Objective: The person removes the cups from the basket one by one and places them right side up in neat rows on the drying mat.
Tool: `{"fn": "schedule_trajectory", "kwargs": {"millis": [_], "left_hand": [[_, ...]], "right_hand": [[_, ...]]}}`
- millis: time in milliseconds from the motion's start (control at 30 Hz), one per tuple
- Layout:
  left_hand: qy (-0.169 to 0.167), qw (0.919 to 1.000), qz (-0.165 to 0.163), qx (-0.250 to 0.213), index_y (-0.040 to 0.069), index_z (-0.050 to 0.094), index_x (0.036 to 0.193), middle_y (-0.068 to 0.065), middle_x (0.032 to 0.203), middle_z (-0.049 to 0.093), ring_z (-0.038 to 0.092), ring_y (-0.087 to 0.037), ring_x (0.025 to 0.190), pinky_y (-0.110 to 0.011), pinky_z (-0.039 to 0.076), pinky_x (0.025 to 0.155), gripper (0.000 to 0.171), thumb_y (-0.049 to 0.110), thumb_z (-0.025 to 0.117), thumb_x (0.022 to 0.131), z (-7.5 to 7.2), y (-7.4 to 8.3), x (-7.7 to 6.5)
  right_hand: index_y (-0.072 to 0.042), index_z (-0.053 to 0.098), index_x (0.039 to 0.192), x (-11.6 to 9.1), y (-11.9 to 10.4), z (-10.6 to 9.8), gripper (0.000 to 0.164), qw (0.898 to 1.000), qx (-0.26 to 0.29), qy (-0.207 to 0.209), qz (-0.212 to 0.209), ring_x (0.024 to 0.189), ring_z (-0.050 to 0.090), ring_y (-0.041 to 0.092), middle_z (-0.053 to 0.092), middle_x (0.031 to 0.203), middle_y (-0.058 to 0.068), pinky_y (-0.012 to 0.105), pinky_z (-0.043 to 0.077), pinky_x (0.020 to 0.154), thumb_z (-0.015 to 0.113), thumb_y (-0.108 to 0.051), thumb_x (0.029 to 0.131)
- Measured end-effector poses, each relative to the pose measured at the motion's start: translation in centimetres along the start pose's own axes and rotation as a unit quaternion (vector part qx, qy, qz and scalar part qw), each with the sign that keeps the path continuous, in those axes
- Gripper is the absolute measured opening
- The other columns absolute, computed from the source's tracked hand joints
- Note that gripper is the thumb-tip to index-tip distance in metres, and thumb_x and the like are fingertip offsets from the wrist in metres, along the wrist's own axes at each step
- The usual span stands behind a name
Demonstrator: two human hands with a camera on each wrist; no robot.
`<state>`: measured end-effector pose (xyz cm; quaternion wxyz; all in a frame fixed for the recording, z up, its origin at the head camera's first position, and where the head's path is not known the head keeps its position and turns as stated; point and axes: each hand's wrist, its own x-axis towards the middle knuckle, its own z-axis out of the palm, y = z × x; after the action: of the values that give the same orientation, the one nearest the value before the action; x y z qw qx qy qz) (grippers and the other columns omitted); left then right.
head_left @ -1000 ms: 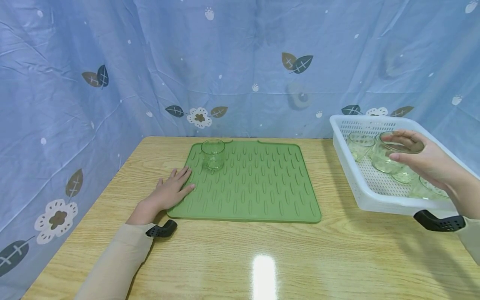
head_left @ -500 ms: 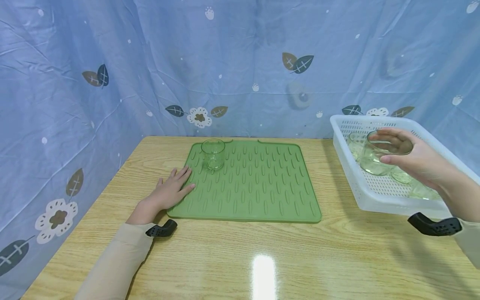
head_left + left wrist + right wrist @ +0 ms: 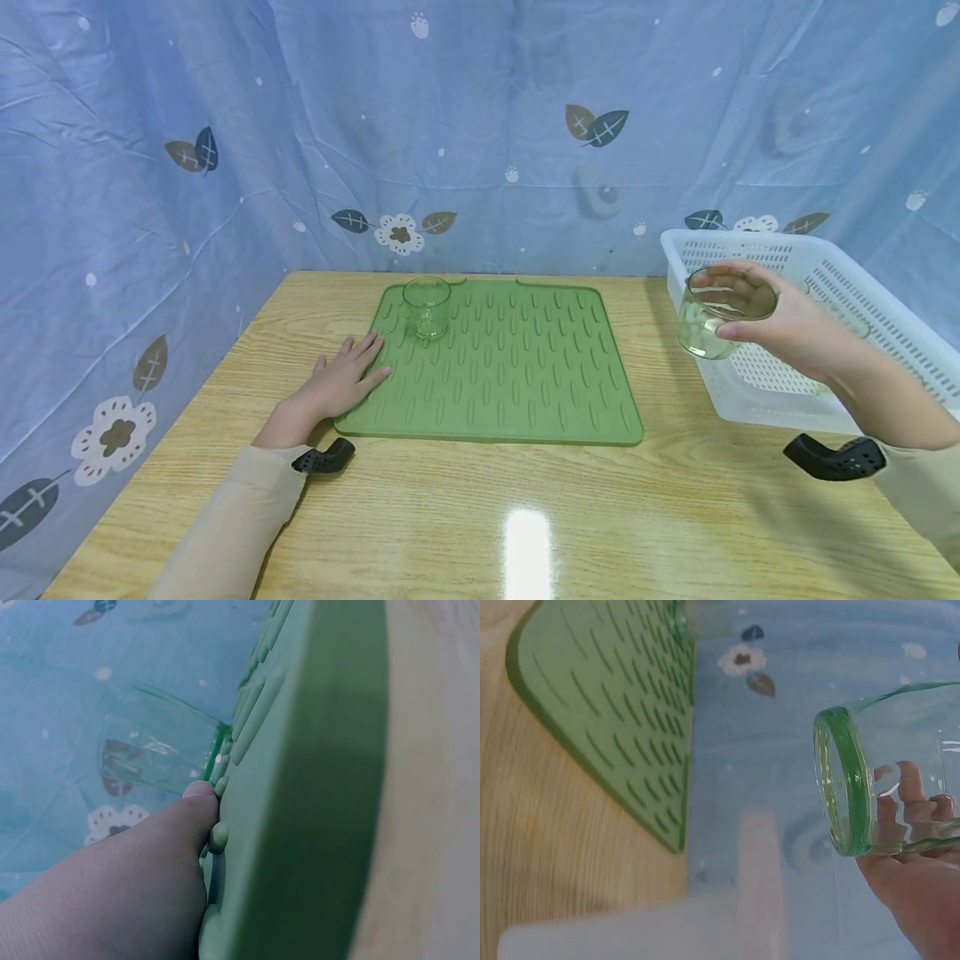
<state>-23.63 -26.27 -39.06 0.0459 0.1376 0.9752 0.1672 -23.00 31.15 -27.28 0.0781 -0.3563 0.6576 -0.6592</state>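
Note:
My right hand (image 3: 780, 321) grips a clear greenish glass cup (image 3: 701, 329) near its rim, over the left edge of the white basket (image 3: 720, 392). In the right wrist view the held cup (image 3: 844, 784) shows its thick green base, with fingers seen through the wall. My left hand (image 3: 341, 387) lies flat with fingers spread on the left edge of the green ridged mat (image 3: 517, 367). A second glass cup (image 3: 427, 312) stands upright on the mat's back left part, just beyond the left fingertips. The left wrist view shows the thumb (image 3: 199, 795) against the mat.
The basket stands on the right of the wooden table (image 3: 420, 517), with more glass partly hidden behind the right hand and forearm. A blue patterned curtain (image 3: 480, 150) hangs behind the table and along its left side.
My right hand has carried the glass cup leftward from inside the basket to its left rim. The left hand, the mat and the standing cup have stayed put.

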Motion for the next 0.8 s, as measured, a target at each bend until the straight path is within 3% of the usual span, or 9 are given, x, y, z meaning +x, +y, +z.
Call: {"fn": "schedule_trajectory", "kwargs": {"millis": [300,800], "left_hand": [[-0.001,1.0000,-0.001,0.002,0.006,0.017,0.165,-0.016,0.170,0.009,0.000,-0.048,0.153,-0.081,-0.001,0.109,0.074,0.051,0.037,0.110,0.0,0.1,0.0],[-0.005,1.0000,-0.003,0.001,0.006,0.017,0.165,-0.017,0.170,0.010,0.001,-0.048,0.153,-0.080,-0.002,0.109,0.072,0.049,0.039,0.111,-0.2,0.2,0.0]], "right_hand": [[-0.012,0.053,0.143,1.6,0.5,2.6,0.063,1.000,0.003,0.016,0.006,0.125,0.058,0.012,0.062,0.136,0.000,0.023,0.051,0.095,0.059,0.024,0.091],[-0.013,0.051,0.141,4.4,1.7,6.6,0.064,1.000,-0.005,-0.014,0.021,0.126,0.058,0.014,0.061,0.137,-0.001,0.026,0.047,0.104,0.063,0.022,0.088]]}}
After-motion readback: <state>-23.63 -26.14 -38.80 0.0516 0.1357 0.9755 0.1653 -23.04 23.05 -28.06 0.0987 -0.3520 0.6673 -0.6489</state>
